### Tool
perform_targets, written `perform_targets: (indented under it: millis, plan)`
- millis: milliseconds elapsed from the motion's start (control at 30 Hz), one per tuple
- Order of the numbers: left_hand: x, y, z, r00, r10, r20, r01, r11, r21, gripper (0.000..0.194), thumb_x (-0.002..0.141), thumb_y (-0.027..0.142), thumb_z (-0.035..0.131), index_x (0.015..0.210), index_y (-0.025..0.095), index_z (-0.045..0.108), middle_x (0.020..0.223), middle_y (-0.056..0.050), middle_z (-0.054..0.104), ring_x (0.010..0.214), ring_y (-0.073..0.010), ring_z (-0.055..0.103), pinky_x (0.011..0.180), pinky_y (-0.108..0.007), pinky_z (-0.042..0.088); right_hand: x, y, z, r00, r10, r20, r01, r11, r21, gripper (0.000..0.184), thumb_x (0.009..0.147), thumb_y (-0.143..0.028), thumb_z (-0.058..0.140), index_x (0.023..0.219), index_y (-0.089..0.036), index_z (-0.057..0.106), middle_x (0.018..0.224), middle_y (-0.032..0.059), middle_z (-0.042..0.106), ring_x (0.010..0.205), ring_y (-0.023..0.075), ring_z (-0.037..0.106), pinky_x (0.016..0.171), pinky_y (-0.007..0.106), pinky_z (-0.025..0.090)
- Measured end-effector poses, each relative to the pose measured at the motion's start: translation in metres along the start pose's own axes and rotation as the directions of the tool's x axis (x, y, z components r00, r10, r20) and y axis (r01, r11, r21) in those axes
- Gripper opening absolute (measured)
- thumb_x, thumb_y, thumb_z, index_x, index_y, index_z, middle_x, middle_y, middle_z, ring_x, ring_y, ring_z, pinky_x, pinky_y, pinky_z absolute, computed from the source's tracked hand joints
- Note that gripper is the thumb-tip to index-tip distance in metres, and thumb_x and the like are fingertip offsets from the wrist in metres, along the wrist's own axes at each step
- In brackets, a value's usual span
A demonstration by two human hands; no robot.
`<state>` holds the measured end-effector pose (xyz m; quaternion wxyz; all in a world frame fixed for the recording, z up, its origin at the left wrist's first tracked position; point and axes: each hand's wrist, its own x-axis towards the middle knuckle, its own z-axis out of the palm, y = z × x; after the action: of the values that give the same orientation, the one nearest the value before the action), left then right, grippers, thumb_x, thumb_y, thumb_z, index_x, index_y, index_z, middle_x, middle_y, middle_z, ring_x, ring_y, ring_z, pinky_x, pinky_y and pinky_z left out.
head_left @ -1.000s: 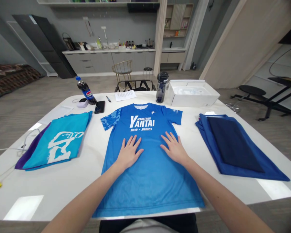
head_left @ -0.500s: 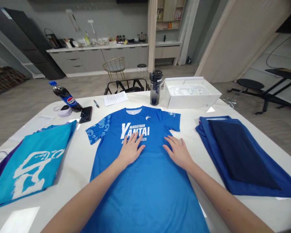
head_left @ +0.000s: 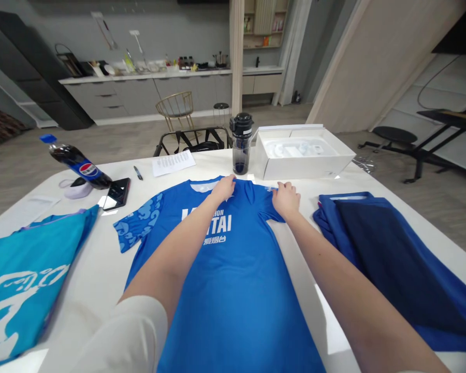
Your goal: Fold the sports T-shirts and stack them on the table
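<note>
A blue short-sleeved T-shirt (head_left: 233, 280) with white lettering lies spread on the white table (head_left: 89, 290), its collar toward the far side. My left hand (head_left: 223, 188) is closed on the shirt at the shoulder, just right of the collar. Farther right, my right hand (head_left: 286, 200) grips the right sleeve near its outer edge. The fabric between both hands shows small folds. My left forearm covers part of the lettering. The patterned left sleeve (head_left: 140, 223) lies flat.
Folded turquoise clothing (head_left: 34, 264) lies at left, folded dark blue clothing (head_left: 396, 259) at right. Along the far side are a cola bottle (head_left: 79, 165), a phone (head_left: 117, 194), a pen (head_left: 138, 173), a paper sheet (head_left: 173, 163), a black-lidded bottle (head_left: 241, 145) and a white box (head_left: 301, 153).
Both hands have gone from resting flat on the shirt's chest to its far right shoulder and sleeve, and their fingers have closed on the fabric. The view has shifted slightly.
</note>
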<state>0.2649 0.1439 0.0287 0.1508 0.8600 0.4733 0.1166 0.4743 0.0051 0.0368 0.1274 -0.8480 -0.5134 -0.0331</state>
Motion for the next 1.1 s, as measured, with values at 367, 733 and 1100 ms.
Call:
perform_targets:
  millis: [367,733,1100]
  plan:
    - [0.046,-0.004,0.013,0.984,-0.148,0.102,0.154,0.987,-0.05,0.025,0.097,0.026,0.047,0.117,0.021,0.062,0.111,-0.017,0.074,0.109,-0.0318,0.069,0.098,-0.043,0.047,0.005,0.022,0.035,0.993,0.091,-0.076,-0.083,0.991,0.106,0.042,0.102,-0.042,0.038,0.107,-0.014,0.069,0.112,0.022,0.062,0.105,0.035,0.059,0.09,0.047,0.044]
    - [0.01,-0.03,-0.025,0.987,-0.155,-0.045,0.091,0.766,-0.637,0.013,0.095,0.015,0.049,0.098,0.02,0.06,0.084,-0.003,0.069,0.076,-0.015,0.065,0.077,-0.028,0.052,-0.039,-0.07,-0.097,0.93,-0.366,0.033,0.243,0.68,0.692,0.03,0.091,-0.051,0.063,0.085,-0.022,0.064,0.074,-0.0001,0.068,0.064,0.0167,0.057,0.063,0.028,0.043]
    - [-0.148,-0.1,-0.062,0.896,-0.415,0.158,0.429,0.719,-0.547,0.04,0.092,0.057,0.058,0.108,0.02,0.06,0.094,-0.01,0.075,0.077,-0.0219,0.071,0.07,-0.032,0.054,0.006,-0.182,-0.015,0.88,-0.435,0.19,0.311,0.832,0.46,0.033,0.096,-0.019,0.051,0.124,-0.018,0.068,0.104,0.0094,0.07,0.095,0.0215,0.065,0.089,0.032,0.049]
